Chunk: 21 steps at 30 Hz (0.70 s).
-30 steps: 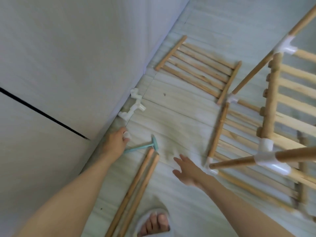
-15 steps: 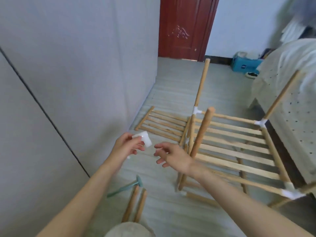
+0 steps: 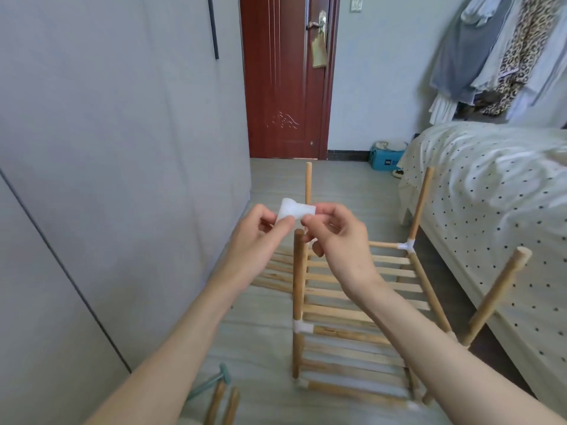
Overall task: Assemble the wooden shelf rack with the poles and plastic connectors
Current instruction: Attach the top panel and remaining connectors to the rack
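A white plastic connector (image 3: 295,211) is pinched between my left hand (image 3: 259,233) and my right hand (image 3: 337,237), held just above the bare top of the near left upright pole (image 3: 298,271). The half-built wooden rack (image 3: 362,302) stands on the floor below, with slatted shelves, white connectors at its joints (image 3: 302,326) and further uprights sticking up at the back (image 3: 308,182) and right (image 3: 422,200). Two loose poles (image 3: 224,404) lie at the bottom edge beside a small green mallet (image 3: 211,382).
A grey wardrobe wall (image 3: 107,164) runs along the left. A bed with a dotted cover (image 3: 491,210) hems in the rack's right side. A loose slatted shelf panel (image 3: 273,271) lies on the floor behind my left hand. A red door (image 3: 285,81) stands at the far end.
My left hand picked the connector off the floor by the wall and raised it. My right hand came up to grip it too. My view lifted from the floor to the room.
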Motion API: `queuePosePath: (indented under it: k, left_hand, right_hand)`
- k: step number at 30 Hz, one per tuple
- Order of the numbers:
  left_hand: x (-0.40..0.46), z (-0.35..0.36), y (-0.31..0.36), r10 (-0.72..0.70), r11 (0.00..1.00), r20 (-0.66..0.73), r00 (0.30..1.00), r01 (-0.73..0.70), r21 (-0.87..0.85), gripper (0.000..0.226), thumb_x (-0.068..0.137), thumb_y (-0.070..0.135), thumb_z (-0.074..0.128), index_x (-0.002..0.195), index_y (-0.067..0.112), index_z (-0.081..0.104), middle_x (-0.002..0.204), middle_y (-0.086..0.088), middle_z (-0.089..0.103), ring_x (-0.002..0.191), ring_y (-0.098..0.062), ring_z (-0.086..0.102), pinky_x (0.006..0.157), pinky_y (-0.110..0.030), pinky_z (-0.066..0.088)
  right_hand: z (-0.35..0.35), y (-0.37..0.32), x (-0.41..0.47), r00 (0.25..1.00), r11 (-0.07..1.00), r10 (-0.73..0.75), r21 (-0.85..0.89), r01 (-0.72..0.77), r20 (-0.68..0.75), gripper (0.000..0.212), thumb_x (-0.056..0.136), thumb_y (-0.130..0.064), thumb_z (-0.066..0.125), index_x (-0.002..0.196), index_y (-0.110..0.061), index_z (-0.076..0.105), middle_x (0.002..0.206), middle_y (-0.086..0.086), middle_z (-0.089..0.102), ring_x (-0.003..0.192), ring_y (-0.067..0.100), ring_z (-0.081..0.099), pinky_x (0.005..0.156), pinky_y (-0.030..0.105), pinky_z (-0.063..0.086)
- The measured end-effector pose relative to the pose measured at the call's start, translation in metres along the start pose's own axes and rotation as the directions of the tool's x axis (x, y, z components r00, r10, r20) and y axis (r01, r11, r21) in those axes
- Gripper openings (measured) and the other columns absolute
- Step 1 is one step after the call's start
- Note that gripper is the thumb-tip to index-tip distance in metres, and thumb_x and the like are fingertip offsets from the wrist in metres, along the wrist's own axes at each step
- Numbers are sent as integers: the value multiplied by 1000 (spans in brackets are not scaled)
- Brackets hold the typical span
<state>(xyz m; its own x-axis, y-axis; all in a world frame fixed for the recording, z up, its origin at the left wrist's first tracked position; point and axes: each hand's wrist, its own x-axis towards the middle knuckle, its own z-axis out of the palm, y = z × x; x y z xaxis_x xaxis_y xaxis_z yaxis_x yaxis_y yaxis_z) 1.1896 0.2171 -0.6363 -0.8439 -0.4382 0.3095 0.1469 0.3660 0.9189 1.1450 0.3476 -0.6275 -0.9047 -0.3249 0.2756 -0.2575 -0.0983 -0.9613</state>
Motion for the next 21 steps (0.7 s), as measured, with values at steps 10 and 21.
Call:
queuePosePath:
  k: [10, 21]
  left_hand:
    - [21, 11, -6, 89, 996, 188, 978, -83, -39, 24, 96, 28, 50, 109, 47, 57, 108, 13, 65, 100, 0, 58, 77, -10, 40]
    - [37, 22, -19, 114, 970, 88, 990, -91, -226, 17, 90, 11, 58, 96, 25, 65, 89, 12, 71, 81, 4, 63, 65, -7, 43]
  right_hand:
    - [-24, 19, 38, 989, 987, 138, 70, -141, 55, 15, 92, -12, 57, 104, -6, 63, 81, 2, 63, 64, 6, 52, 52, 17, 40]
    - [-16, 28, 60, 973, 973, 171, 131, -191, 152, 19, 93, -15, 55, 99, -3, 69, 79, 4, 66, 61, 3, 53, 52, 14, 38]
